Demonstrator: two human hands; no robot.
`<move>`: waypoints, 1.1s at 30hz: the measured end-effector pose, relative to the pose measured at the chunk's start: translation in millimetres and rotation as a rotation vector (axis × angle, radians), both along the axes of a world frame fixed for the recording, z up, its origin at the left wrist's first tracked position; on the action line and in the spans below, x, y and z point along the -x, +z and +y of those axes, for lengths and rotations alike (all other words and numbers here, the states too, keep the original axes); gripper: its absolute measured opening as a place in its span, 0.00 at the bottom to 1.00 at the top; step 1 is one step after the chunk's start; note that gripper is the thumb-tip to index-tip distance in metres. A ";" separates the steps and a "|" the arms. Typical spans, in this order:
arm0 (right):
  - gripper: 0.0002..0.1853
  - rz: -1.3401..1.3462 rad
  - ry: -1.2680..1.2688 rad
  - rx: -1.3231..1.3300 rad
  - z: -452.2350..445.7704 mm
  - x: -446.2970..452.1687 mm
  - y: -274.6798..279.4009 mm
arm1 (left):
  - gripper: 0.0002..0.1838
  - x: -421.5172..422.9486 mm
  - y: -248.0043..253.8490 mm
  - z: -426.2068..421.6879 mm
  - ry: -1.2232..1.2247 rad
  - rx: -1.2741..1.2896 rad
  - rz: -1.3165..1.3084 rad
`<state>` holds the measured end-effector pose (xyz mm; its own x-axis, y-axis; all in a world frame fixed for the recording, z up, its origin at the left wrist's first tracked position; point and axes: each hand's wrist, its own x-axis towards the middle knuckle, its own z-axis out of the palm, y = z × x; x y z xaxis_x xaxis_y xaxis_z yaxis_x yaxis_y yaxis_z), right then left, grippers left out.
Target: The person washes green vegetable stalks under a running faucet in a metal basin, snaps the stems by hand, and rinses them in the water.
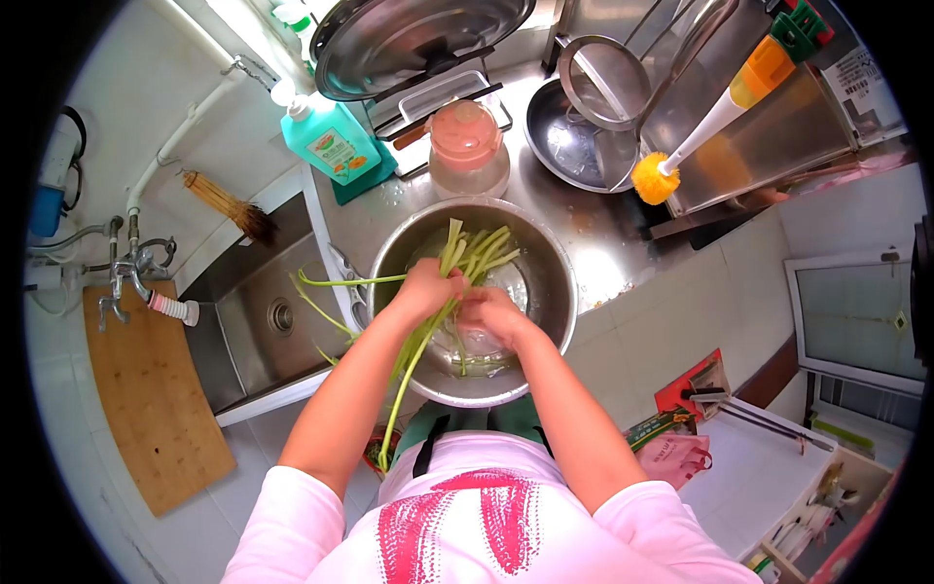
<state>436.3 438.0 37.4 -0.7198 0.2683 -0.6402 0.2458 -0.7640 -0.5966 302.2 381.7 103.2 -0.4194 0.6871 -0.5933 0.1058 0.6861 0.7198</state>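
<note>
A pale wall (126, 83) carrying a white pipe (197, 119) rises on the left above a steel sink (248, 336), with bright light (255, 27) pouring in at the top left. A shiny metal counter (595, 261) adjoins the sink. On the right stand a white-topped table (735, 472) and a white-framed panel (856, 316) of frosted-looking glass, with light tiles (671, 316) between them and the counter.
</note>
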 end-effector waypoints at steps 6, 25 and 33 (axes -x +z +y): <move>0.11 -0.040 -0.105 -0.325 20.4 -20.4 9.1 | 0.11 -14.6 5.4 -17.7 -0.173 0.089 -0.231; 0.15 -0.104 -0.254 -0.014 -5.0 -26.5 9.2 | 0.08 -34.6 -48.6 -12.4 -0.042 -0.032 -0.072; 0.11 -0.502 -0.455 -0.455 6.1 -22.4 -22.3 | 0.03 -38.3 -18.3 -7.9 -0.006 0.095 -0.398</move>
<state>458.7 444.1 15.2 -0.1343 0.7770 -0.6150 0.2902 -0.5626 -0.7741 340.6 373.8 85.0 -0.1405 0.6228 -0.7697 -0.1645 0.7519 0.6385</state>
